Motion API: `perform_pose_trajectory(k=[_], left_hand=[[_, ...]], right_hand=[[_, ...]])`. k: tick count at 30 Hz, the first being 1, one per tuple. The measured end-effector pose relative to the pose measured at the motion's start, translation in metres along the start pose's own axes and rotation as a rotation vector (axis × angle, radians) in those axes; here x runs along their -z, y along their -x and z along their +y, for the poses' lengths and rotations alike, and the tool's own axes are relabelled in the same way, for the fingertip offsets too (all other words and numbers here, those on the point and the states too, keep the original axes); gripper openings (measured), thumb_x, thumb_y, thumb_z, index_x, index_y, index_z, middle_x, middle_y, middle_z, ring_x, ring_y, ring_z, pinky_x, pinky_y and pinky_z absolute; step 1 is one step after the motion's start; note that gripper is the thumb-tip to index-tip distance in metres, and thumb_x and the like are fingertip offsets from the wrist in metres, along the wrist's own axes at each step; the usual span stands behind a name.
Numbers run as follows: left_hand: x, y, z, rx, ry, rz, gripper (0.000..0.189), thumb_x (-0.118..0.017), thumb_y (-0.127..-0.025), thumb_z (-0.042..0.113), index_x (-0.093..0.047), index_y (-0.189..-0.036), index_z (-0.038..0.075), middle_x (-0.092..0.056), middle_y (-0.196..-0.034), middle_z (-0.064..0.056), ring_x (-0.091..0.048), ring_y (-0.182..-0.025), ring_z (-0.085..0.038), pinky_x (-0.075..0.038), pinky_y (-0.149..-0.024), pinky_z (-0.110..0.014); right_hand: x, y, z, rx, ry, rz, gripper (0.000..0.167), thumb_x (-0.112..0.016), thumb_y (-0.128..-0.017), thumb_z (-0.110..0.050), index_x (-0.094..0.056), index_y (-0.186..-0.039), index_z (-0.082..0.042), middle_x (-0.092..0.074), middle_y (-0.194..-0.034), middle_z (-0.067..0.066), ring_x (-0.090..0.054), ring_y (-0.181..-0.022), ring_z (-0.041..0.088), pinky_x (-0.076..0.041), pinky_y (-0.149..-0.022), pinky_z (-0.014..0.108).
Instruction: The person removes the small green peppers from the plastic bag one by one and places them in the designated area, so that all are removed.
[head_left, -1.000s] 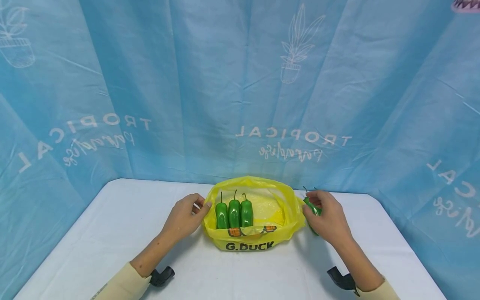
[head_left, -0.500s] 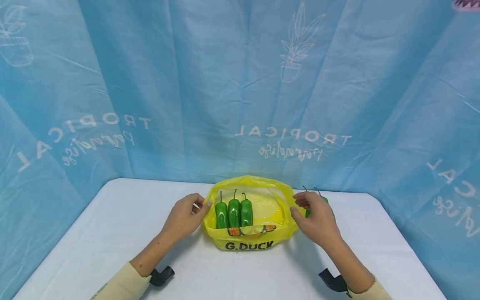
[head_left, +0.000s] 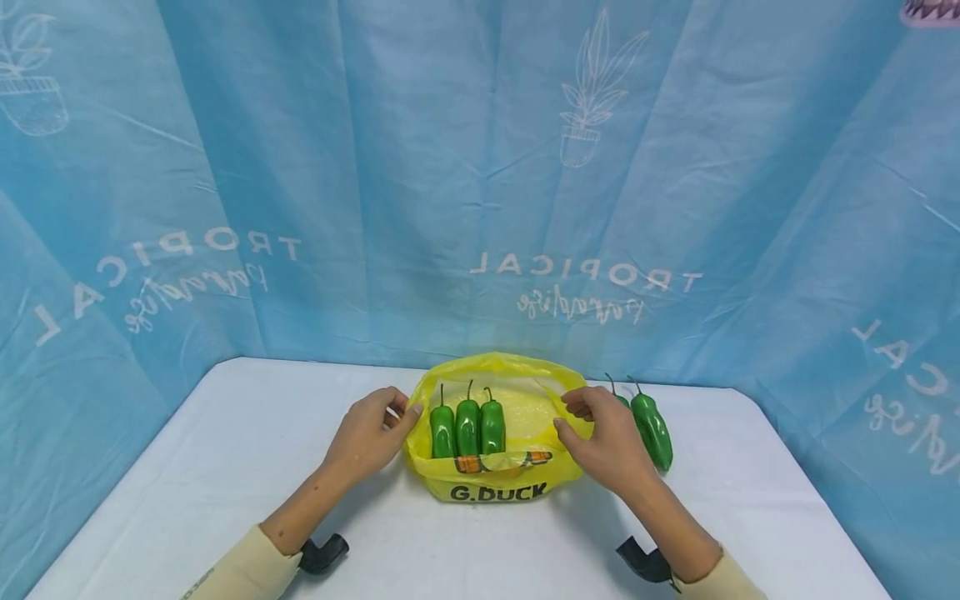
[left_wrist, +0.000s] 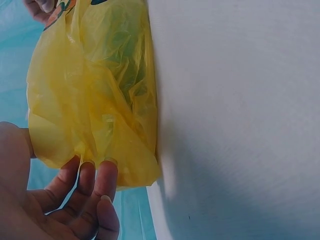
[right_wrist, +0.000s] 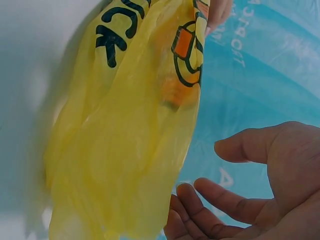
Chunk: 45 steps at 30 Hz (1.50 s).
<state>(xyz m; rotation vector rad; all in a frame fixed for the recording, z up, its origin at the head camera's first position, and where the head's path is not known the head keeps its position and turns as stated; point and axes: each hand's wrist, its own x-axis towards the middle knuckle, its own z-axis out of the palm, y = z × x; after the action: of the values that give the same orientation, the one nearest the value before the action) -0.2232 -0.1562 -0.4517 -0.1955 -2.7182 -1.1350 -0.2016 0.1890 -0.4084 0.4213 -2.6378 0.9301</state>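
A yellow plastic bag point(head_left: 498, 493) stands with its mouth open at mid-table. Three green chili peppers point(head_left: 468, 427) lie side by side in its left part, stems pointing away. My left hand point(head_left: 375, 433) holds the bag's left rim between thumb and fingers; the left wrist view shows the fingertips point(left_wrist: 106, 172) against the plastic. At the right side of the bag is my right hand point(head_left: 609, 437), thumb and fingers apart, nothing gripped; some fingers touch or nearly touch the plastic in the right wrist view.
Right of the bag, a green pepper point(head_left: 653, 431) lies on the white table point(head_left: 480, 550). Beside it, another pepper point(head_left: 621, 400) is mostly hidden by my right hand. A blue curtain point(head_left: 420, 208) hangs behind and at both sides.
My right hand has moved left, away from the peppers at the right, to the bag's right side, uncovering one pepper. My left hand stays at the rim.
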Motion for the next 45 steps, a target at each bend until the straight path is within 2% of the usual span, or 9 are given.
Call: perform_pose_trajectory(k=[7,15,24,31,38,45], left_hand=[[0.0,0.0,0.0,0.001,-0.002,0.002,0.023,-0.067,-0.104,0.037,-0.068,-0.101,0.014,-0.067,-0.093,0.001,-0.064,-0.082,-0.014,-0.053,-0.074,-0.035],[0.001,0.0,-0.001,-0.003,-0.003,0.008,0.023,-0.067,-0.104,0.037,-0.068,-0.101,0.014,-0.068,-0.094,0.001,-0.064,-0.082,-0.014,-0.053,-0.072,-0.034],[0.002,-0.001,0.0,-0.009,-0.006,0.013,0.023,-0.067,-0.104,0.036,-0.068,-0.101,0.014,-0.068,-0.094,0.001,-0.064,-0.083,-0.014,-0.053,-0.073,-0.035],[0.002,-0.001,0.002,-0.009,0.008,0.008,0.022,-0.067,-0.104,0.035,-0.068,-0.101,0.013,-0.068,-0.094,0.0,-0.064,-0.082,-0.014,-0.053,-0.074,-0.035],[0.001,0.0,0.002,-0.009,0.008,0.01,0.022,-0.067,-0.104,0.034,-0.069,-0.101,0.013,-0.068,-0.094,0.0,-0.064,-0.082,-0.014,-0.054,-0.074,-0.035],[0.001,0.001,0.003,-0.007,0.004,0.009,0.023,-0.067,-0.104,0.035,-0.069,-0.102,0.012,-0.068,-0.094,0.0,-0.065,-0.083,-0.014,-0.054,-0.075,-0.035]], right_hand=[[-0.008,-0.005,-0.006,-0.023,-0.005,-0.025,0.03,-0.081,-0.093,-0.014,-0.071,-0.12,-0.005,-0.07,-0.112,0.01,-0.069,-0.103,0.027,-0.058,-0.092,0.046],[-0.018,-0.014,-0.012,-0.069,-0.017,-0.083,0.039,-0.081,-0.094,-0.02,-0.069,-0.128,-0.005,-0.069,-0.116,0.012,-0.069,-0.106,0.029,-0.058,-0.094,0.046],[-0.026,-0.02,-0.018,-0.057,-0.068,-0.115,0.037,-0.081,-0.094,-0.017,-0.069,-0.127,-0.004,-0.07,-0.113,0.01,-0.07,-0.102,0.029,-0.059,-0.09,0.046],[-0.033,-0.025,-0.023,-0.083,-0.061,-0.186,0.041,-0.082,-0.094,-0.021,-0.068,-0.129,-0.004,-0.07,-0.115,0.01,-0.071,-0.103,0.031,-0.059,-0.088,0.046],[-0.04,-0.03,-0.029,-0.082,-0.04,-0.255,0.046,-0.082,-0.094,-0.024,-0.067,-0.131,-0.001,-0.071,-0.12,0.018,-0.071,-0.103,0.034,-0.06,-0.085,0.047],[-0.049,-0.036,-0.036,-0.102,-0.021,-0.31,0.054,-0.082,-0.094,-0.027,-0.064,-0.136,0.001,-0.071,-0.121,0.019,-0.071,-0.101,0.033,-0.06,-0.082,0.045]])
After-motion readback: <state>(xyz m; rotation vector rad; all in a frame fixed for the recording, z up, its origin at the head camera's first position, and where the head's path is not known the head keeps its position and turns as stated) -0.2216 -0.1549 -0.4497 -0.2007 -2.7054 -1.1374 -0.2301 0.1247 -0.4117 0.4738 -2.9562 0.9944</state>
